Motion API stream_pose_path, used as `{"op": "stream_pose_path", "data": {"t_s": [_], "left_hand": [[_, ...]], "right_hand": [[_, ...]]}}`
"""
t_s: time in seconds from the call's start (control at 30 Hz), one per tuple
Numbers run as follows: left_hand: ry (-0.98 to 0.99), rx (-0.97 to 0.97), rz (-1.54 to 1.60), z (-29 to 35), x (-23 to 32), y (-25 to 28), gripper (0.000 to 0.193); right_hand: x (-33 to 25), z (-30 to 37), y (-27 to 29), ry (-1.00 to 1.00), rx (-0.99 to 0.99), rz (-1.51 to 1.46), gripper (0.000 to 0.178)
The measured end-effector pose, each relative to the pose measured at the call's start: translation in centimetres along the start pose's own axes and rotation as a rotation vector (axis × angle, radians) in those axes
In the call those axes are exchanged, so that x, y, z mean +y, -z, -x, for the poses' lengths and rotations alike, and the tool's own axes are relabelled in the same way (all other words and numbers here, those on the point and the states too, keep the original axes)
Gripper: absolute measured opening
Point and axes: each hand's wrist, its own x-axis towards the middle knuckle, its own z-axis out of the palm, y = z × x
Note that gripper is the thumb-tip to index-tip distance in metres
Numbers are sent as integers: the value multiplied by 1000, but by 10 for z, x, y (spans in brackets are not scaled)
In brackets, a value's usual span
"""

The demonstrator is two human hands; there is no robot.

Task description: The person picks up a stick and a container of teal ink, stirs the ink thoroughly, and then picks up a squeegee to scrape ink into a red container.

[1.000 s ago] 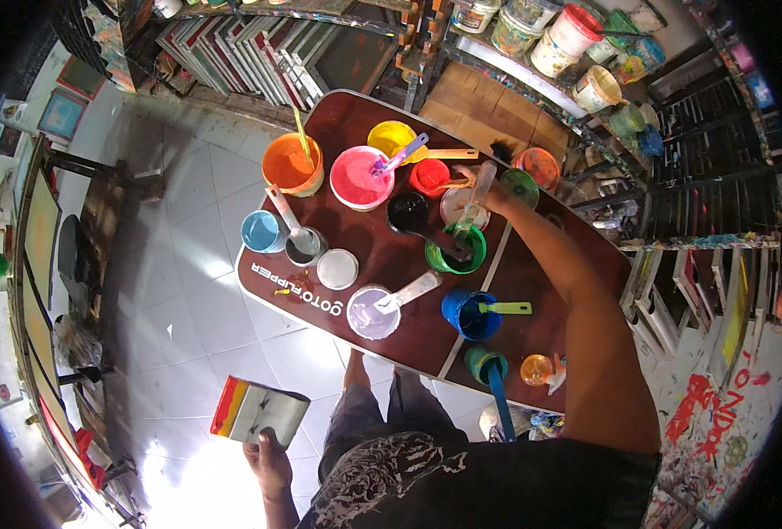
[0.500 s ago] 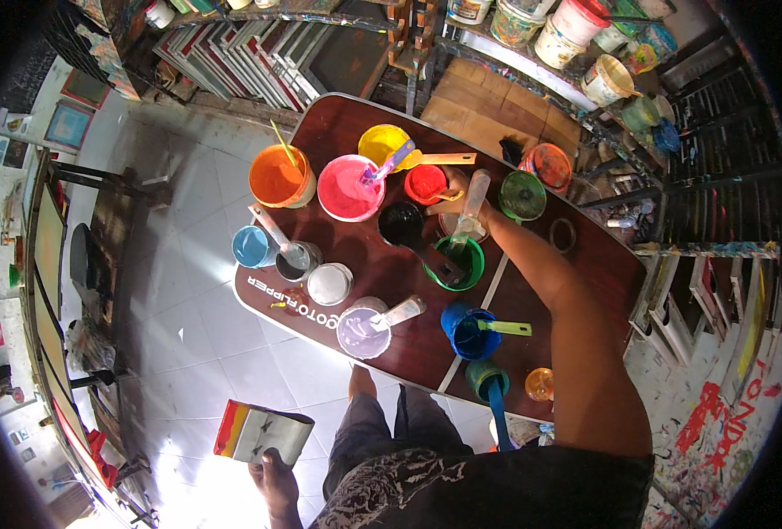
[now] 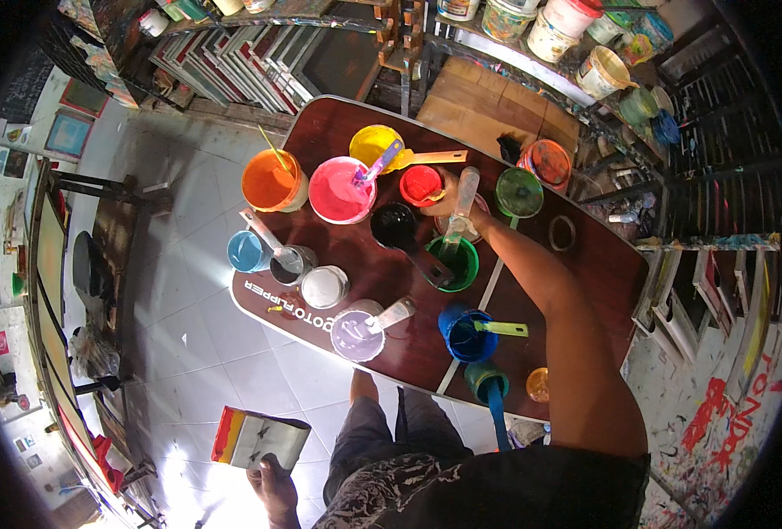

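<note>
In my left hand (image 3: 273, 487) is a squeegee (image 3: 267, 439), a flat grey slab with dark marks and a yellow and red band along its left edge. My thumb lies over its lower edge, off the table's near left side. My right arm stretches across the table, and my right hand (image 3: 444, 196) curls against the right side of a small tub of red paint (image 3: 421, 184). Some of its fingers are hidden. A tub of pink paint (image 3: 341, 192), a black paint pot (image 3: 393, 225) and a green tub (image 3: 463, 266) with a pale-handled spatula (image 3: 465, 196) stand around it.
The dark red table (image 3: 391, 344) also bears an orange bucket (image 3: 272, 182), a yellow tub (image 3: 375, 145), a lilac tub (image 3: 355, 335) and a blue tub (image 3: 463, 337). Framed screens (image 3: 250, 66) lean beyond it. Paint-stained buckets (image 3: 554, 37) line a shelf at the far right.
My right hand has closed in around the right side of the red tub; its fingers were more spread before. The left hand keeps the squeegee in nearly the same place. The view has shifted slightly.
</note>
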Motion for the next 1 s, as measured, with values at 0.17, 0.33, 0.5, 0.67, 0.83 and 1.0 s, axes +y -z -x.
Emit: {"op": "stream_pose_path", "data": {"t_s": [0.17,0.33,0.5,0.67,0.83,1.0], "left_hand": [[-40,10,20,0,-6,0,36],[-16,81,3,4,0,-18,33],[-31,-59,45,5,3,-16,31],[-54,-69,61,11,11,-26,31],[-59,-114,5,12,0,-8,52],[-56,-76,57,15,7,-27,32]], "right_hand": [[-20,2,15,-82,23,-31,76],[-24,-1,23,139,93,-274,47],[-1,2,25,121,146,-58,65],[15,11,30,165,176,38,68],[6,28,50,-35,191,5,69],[-6,34,70,-191,295,-74,71]]}}
